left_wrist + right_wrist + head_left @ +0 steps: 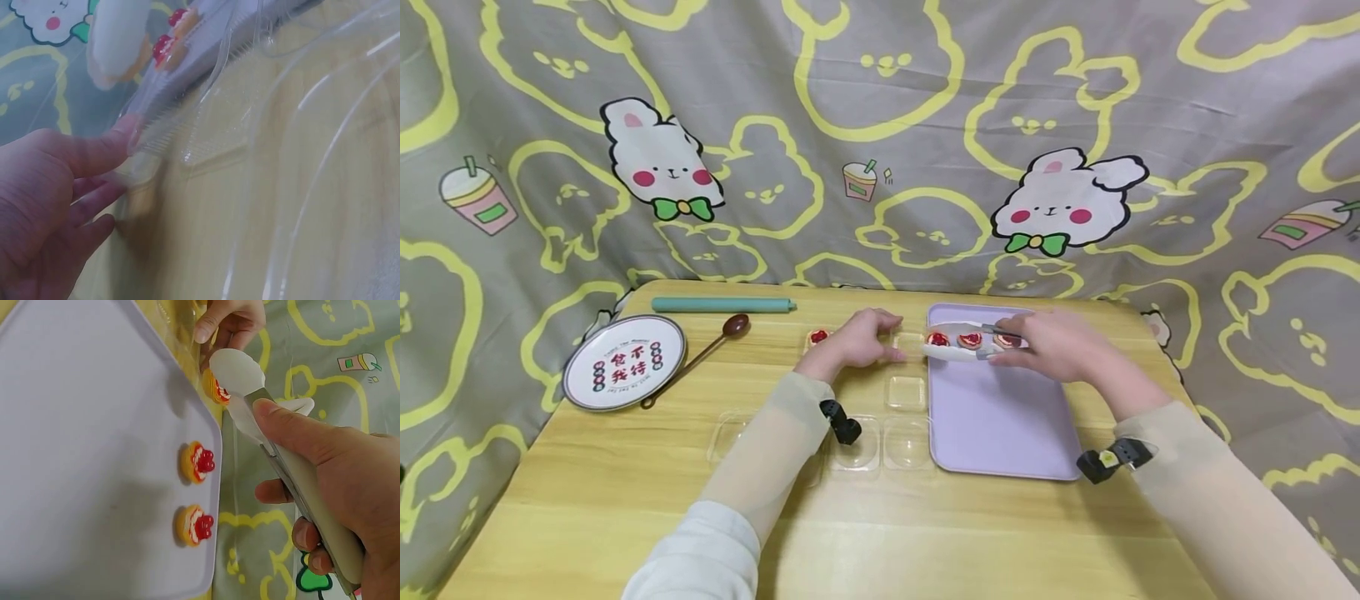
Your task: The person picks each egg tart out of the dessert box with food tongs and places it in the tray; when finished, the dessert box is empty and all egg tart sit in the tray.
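My right hand (1056, 342) grips a pair of tongs (322, 500) with white tips, held over the far edge of the lilac tray (1000, 417). A small fruit tart (214, 387) with red topping sits at the tong tips, partly covered by them. Two more tarts, one here (197, 462) and one here (195, 525), stand on the tray along its far edge. To the left of the tray, my left hand (865, 337) pinches the rim of a clear plastic box (212, 125) between thumb and fingers.
Several clear plastic boxes (906, 392) stand on the wooden table left of the tray. Another tart (818, 336) shows beside my left wrist. Further left lie a teal rolling pin (722, 305), a brown wooden spoon (737, 325) and a white plate (625, 392). A patterned curtain (880, 150) hangs behind.
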Available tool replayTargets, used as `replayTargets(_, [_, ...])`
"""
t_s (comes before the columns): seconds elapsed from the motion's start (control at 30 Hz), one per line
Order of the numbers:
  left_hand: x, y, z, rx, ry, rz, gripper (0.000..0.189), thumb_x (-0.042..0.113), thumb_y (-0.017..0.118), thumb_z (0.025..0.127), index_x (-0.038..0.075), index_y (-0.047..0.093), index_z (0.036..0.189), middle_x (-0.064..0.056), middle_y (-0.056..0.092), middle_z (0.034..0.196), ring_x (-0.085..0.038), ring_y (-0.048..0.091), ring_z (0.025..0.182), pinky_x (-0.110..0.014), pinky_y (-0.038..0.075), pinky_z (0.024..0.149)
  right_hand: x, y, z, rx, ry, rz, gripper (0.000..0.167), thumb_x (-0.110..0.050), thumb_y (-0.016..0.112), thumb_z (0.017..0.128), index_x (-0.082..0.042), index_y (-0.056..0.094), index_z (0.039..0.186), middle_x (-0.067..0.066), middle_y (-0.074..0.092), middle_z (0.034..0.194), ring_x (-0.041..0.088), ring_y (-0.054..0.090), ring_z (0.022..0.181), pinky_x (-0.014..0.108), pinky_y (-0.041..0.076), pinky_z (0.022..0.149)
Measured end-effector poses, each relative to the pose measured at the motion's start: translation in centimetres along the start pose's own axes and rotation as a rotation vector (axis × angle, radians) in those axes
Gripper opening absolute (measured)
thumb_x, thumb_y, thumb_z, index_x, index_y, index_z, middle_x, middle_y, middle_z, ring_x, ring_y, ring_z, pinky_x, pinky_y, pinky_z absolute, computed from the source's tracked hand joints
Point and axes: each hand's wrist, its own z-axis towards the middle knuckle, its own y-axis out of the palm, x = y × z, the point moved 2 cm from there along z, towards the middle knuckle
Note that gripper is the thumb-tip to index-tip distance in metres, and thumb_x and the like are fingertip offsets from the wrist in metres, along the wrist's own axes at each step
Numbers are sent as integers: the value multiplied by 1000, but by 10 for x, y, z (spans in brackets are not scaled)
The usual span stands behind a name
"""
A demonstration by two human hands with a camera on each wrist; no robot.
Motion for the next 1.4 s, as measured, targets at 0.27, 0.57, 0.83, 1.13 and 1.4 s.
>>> replayTargets(0.27, [0, -1, 0, -21, 13, 4, 78, 24, 87, 91, 0, 50, 155, -15, 49, 159, -31, 40, 150, -38, 29, 125, 9, 1, -27, 7, 26, -36, 62, -54, 75, 96, -5, 72, 134, 7, 76, 109, 23, 69, 84, 50, 56, 75])
replayTargets(0.57, [-1, -3, 0, -20, 9, -29, 78, 23, 87, 91, 1, 50, 156, -15, 49, 160, -31, 42, 149, -39, 33, 123, 21, 10, -45, -47, 61, -27, 66, -62, 71, 96, -7, 73, 133, 0, 75, 104, 15, 60, 77, 44, 52, 67])
replayTargets(0.83, [-2, -3, 0, -26, 6, -19, 80, 25, 88, 90, 2, 49, 157, -15, 47, 161, -31, 40, 151, -39, 30, 125, 26, 17, -51, -57, 73, -9, 65, -63, 72, 94, -9, 74, 130, -7, 70, 93, 13, 57, 75, 42, 50, 65])
replayTargets(1.13, [-6, -2, -2, -22, -7, -28, 82, 27, 88, 90, 3, 49, 157, -15, 48, 160, -31, 41, 150, -39, 31, 125, 27, 21, -53, -67, 112, 29, 68, -58, 76, 94, -4, 71, 133, -4, 70, 97, 14, 58, 78, 41, 51, 68])
replayTargets(1.4, [-1, -14, -6, -5, 23, -25, 85, 34, 88, 89, 6, 48, 159, -14, 46, 162, -33, 41, 150, -42, 34, 123, 33, 12, -61, -45, 137, 103, 81, -66, 71, 93, 2, 68, 137, 8, 75, 115, 25, 69, 98, 52, 59, 83])
